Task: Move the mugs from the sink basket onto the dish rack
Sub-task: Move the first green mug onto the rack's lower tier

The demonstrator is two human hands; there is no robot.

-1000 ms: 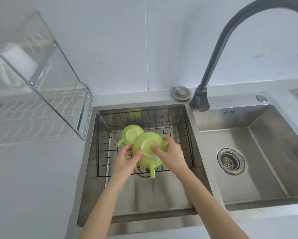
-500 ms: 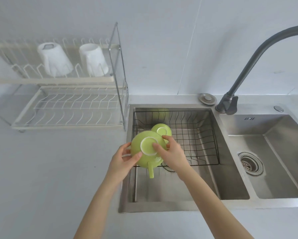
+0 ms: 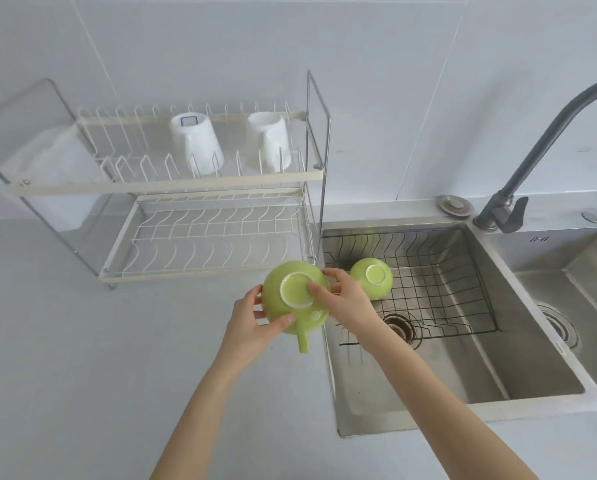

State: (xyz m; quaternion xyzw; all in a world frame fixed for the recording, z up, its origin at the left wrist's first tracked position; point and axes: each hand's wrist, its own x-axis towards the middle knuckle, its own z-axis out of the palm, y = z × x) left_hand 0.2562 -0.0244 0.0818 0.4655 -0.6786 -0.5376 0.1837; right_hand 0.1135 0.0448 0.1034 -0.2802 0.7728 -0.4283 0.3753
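Both hands hold a green mug (image 3: 292,299) upside down, its handle pointing toward me, over the counter just in front of the dish rack's lower tier (image 3: 207,233). My left hand (image 3: 255,318) grips its left side; my right hand (image 3: 345,299) grips its right side with fingers on the white base. A second green mug (image 3: 373,277) stands upside down in the black wire sink basket (image 3: 439,289). Two white mugs (image 3: 196,145) (image 3: 267,142) sit upside down on the rack's upper tier.
The basket sits in the left sink basin (image 3: 428,368); a second basin (image 3: 574,299) lies to the right. A dark curved faucet (image 3: 518,174) rises behind them. A clear panel (image 3: 41,161) closes the rack's left end. Grey counter (image 3: 99,375) spreads at left.
The green mug has been lifted out of the sink basket and carried left over the counter toward the rack. My view has swung left, bringing the whole rack into sight.
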